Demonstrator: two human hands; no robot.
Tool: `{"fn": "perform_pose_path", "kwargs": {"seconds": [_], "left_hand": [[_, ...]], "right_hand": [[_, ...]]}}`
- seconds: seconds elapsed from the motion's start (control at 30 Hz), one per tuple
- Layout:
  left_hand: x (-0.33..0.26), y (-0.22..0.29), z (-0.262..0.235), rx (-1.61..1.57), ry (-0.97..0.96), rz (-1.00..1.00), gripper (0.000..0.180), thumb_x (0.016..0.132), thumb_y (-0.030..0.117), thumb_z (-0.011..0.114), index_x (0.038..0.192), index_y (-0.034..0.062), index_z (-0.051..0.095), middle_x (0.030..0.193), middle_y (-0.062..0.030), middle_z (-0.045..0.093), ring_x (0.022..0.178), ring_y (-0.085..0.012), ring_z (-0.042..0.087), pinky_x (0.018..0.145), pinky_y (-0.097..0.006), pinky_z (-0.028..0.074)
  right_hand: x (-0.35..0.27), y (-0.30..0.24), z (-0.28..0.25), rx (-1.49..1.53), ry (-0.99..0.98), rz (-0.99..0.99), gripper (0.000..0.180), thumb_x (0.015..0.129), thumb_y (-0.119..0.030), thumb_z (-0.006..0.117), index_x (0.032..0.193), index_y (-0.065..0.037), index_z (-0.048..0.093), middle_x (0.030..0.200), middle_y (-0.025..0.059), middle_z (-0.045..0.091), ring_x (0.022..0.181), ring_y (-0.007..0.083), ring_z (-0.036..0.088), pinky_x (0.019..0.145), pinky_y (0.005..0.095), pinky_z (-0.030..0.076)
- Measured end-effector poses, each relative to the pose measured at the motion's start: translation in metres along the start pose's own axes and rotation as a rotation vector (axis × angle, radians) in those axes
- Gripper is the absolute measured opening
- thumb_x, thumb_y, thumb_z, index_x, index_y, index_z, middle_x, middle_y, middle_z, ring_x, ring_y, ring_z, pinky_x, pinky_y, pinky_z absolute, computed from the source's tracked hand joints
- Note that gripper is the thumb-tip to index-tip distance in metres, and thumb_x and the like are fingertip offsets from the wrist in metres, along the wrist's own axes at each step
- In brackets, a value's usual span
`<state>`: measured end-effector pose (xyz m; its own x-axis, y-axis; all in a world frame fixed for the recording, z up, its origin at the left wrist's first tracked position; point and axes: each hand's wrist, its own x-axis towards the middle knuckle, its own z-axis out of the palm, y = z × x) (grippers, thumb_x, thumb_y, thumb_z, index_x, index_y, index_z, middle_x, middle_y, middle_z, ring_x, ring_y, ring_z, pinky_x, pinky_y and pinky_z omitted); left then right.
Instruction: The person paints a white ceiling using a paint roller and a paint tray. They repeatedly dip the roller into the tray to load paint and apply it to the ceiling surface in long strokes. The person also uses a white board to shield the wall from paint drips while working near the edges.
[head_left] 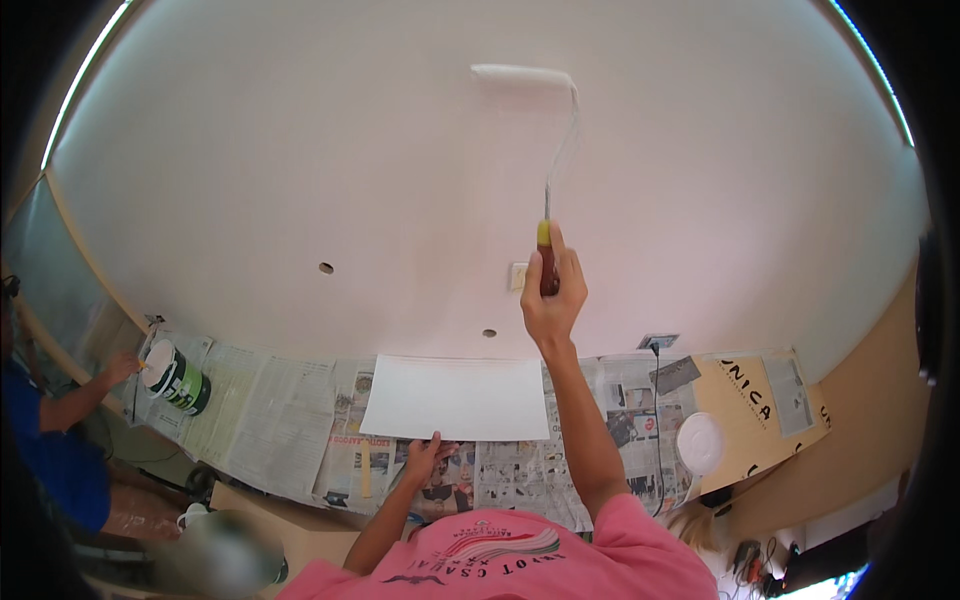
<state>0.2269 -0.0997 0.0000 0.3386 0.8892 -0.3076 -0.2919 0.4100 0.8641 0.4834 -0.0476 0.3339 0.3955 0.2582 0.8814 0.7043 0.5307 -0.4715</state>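
Note:
My right hand point(556, 300) is closed around the brown and yellow handle of a paint roller point(520, 76), held up in front of me. A bent wire frame joins the handle to the white roller sleeve, which is against the pale wall point(400, 180). At the near edge of a blank white sheet point(455, 395), my left hand point(428, 460) rests with its fingers stretched out. Its thumb side touches the sheet's edge. Newspaper lies under the sheet.
Newspaper point(285, 400) covers the worktop along the wall. A paint bucket point(178, 380) stands left, with a co-worker's hand point(122, 368) beside it. To the right are a round white lid point(701, 443), a cardboard piece point(740, 410) and a cable at a socket point(658, 341). The wall has a switch point(518, 276).

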Motion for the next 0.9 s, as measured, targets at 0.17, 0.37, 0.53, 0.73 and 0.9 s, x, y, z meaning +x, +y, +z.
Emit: {"fn": "perform_pose_path", "kwargs": {"seconds": [0.17, 0.37, 0.53, 0.73, 0.9], "left_hand": [[0.000, 0.001, 0.002, -0.028, 0.012, -0.017, 0.037, 0.104, 0.024, 0.053, 0.116, -0.0111, 0.050, 0.108, -0.0229, 0.067, 0.098, -0.0297, 0.070, 0.081, -0.033, 0.061], [0.000, 0.004, 0.003, 0.010, 0.034, -0.029, 0.038, 0.103, 0.024, 0.053, 0.117, -0.0115, 0.050, 0.107, -0.0226, 0.067, 0.098, -0.0293, 0.070, 0.081, -0.034, 0.062], [-0.003, 0.006, 0.005, -0.003, 0.026, -0.037, 0.040, 0.103, 0.025, 0.054, 0.118, -0.0117, 0.049, 0.107, -0.0225, 0.067, 0.098, -0.0298, 0.070, 0.081, -0.034, 0.062], [-0.003, 0.006, 0.004, 0.005, 0.019, -0.031, 0.041, 0.103, 0.026, 0.054, 0.119, -0.0112, 0.048, 0.108, -0.0221, 0.067, 0.099, -0.0295, 0.070, 0.083, -0.034, 0.061], [-0.003, 0.003, 0.004, -0.011, 0.000, 0.018, 0.041, 0.104, 0.027, 0.052, 0.120, -0.0098, 0.048, 0.108, -0.0212, 0.066, 0.100, -0.0299, 0.069, 0.084, -0.034, 0.060]], "right_hand": [[-0.007, -0.003, 0.008, -0.012, -0.078, 0.074, 0.052, 0.088, 0.005, 0.063, 0.138, -0.008, 0.058, 0.079, 0.0041, 0.053, 0.059, 0.0094, 0.048, 0.050, 0.0245, 0.040], [-0.086, 0.014, -0.008, -0.090, -0.099, 0.074, 0.057, 0.087, 0.008, 0.063, 0.141, -0.009, 0.055, 0.081, 0.0041, 0.053, 0.057, 0.0087, 0.046, 0.047, 0.0239, 0.038], [-0.132, 0.010, -0.024, -0.110, -0.118, 0.121, 0.057, 0.087, 0.009, 0.064, 0.141, -0.008, 0.055, 0.083, 0.0045, 0.054, 0.056, 0.0078, 0.045, 0.047, 0.0232, 0.038], [-0.069, 0.003, 0.001, -0.091, -0.087, 0.081, 0.052, 0.088, 0.006, 0.063, 0.139, -0.006, 0.056, 0.077, 0.0041, 0.050, 0.059, 0.0100, 0.045, 0.049, 0.0258, 0.038], [-0.017, -0.006, 0.021, -0.053, -0.047, -0.013, 0.053, 0.089, 0.006, 0.062, 0.140, -0.008, 0.055, 0.077, 0.0040, 0.050, 0.057, 0.0092, 0.045, 0.049, 0.0254, 0.038]]}}
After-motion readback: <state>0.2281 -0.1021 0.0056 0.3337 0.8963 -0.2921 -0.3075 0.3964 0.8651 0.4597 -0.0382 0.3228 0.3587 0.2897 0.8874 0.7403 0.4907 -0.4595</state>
